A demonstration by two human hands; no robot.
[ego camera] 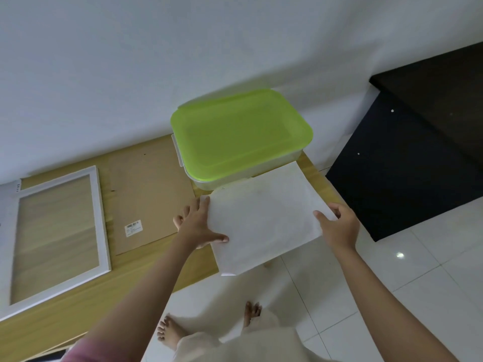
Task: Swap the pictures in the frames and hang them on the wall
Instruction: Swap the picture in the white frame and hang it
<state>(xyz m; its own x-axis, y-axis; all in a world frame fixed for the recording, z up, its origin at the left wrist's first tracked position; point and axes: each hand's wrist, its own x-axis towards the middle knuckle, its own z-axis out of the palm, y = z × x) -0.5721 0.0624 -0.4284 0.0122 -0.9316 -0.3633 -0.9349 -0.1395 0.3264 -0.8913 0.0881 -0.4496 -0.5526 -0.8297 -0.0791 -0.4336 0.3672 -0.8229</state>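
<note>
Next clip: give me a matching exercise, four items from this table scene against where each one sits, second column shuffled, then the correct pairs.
Items:
1. white sheet
2. white picture frame
3. brown backing board
4. green-lidded box

Places:
A. flat on the table, between frame and box
B. at the table's far right corner, by the wall
C. held at both side edges by the left hand and the right hand
D. flat at the table's left end

Pairs: 1-C, 2-D, 3-A, 4-B

white wall (130, 61), glossy tiled floor (392, 296), black cabinet (407, 163)
</note>
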